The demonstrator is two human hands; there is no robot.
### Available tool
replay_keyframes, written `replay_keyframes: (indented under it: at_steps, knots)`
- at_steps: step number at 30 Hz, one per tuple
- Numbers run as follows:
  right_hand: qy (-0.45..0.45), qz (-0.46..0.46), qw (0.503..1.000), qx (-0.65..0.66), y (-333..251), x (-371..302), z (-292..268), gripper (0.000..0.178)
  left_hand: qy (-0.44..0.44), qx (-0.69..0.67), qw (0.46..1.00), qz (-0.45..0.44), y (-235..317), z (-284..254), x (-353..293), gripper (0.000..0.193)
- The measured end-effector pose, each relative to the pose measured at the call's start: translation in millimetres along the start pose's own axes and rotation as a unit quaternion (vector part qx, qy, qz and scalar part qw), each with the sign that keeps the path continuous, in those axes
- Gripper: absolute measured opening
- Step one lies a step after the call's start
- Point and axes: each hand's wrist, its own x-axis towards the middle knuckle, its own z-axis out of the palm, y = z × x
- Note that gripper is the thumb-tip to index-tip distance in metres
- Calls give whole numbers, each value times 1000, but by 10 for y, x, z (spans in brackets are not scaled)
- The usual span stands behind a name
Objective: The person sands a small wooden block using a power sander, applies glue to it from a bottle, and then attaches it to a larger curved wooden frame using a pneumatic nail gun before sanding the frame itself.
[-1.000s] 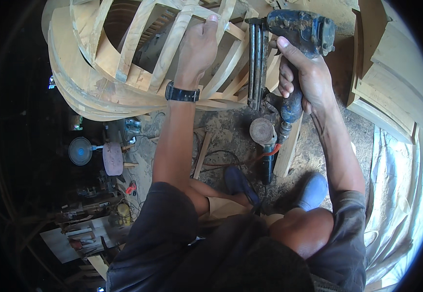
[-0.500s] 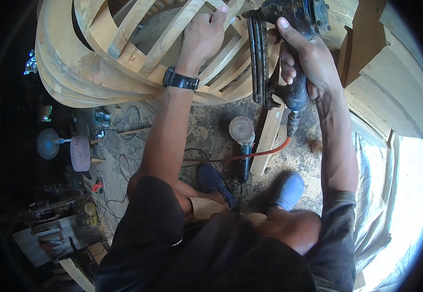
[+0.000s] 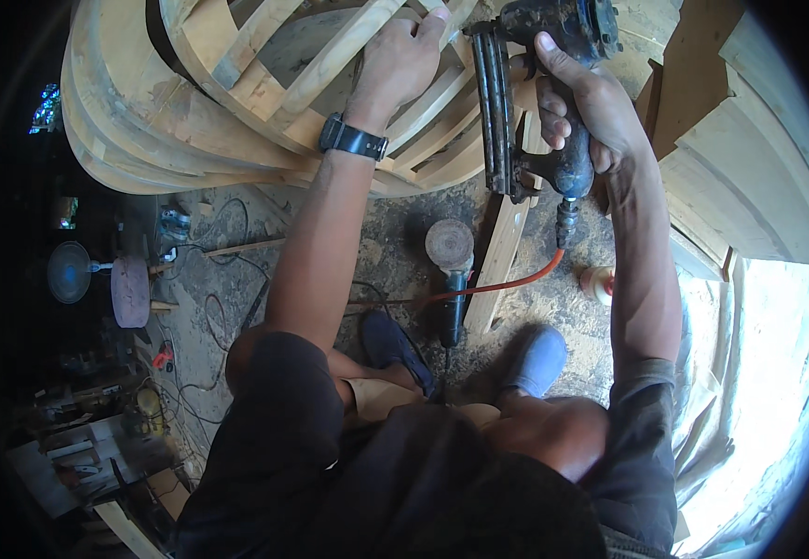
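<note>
A large curved wooden frame of bent ribs and slats [image 3: 134, 116] fills the upper left and runs out of the top edge. My left hand [image 3: 401, 65], with a dark watch on its wrist, is closed around a pale wooden slat [image 3: 337, 58] near the top; most of its fingers are hidden behind the hand. To its right, my right hand [image 3: 598, 107] grips a worn black nail gun [image 3: 564, 30] by the handle, thumb along its upper side. The gun's nose and long magazine stand beside the frame's right side. An orange air hose [image 3: 537, 276] leaves the handle's lower end.
An angle grinder [image 3: 452, 279] lies on the dusty floor between my feet and the frame, beside a wooden plank [image 3: 503, 247]. The hose and loose cords cross the floor. Large wooden panels [image 3: 749, 177] stand at right. A stool [image 3: 130, 292] and fan [image 3: 69, 272] are at left.
The whole view has shifted slightly, so the floor things sit a little further left and higher. Both hands keep their grips, the nail gun staying beside the frame.
</note>
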Motion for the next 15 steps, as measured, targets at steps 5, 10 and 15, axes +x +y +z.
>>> replay_keyframes:
  at_steps: [5, 10, 15]
  knots:
    - [14, -9, 999, -35, -21, -27, 17, 36, -71, -47, 996, -24, -15, -109, -95, 56]
    - [40, -25, 990, -131, -225, -83, 119, 40, -129, -197, 971, 34, -316, -69, -44, 49]
    - [72, -4, 976, -207, -485, -199, 388, 47, -160, -241, 957, -29, -226, -52, -51, 43]
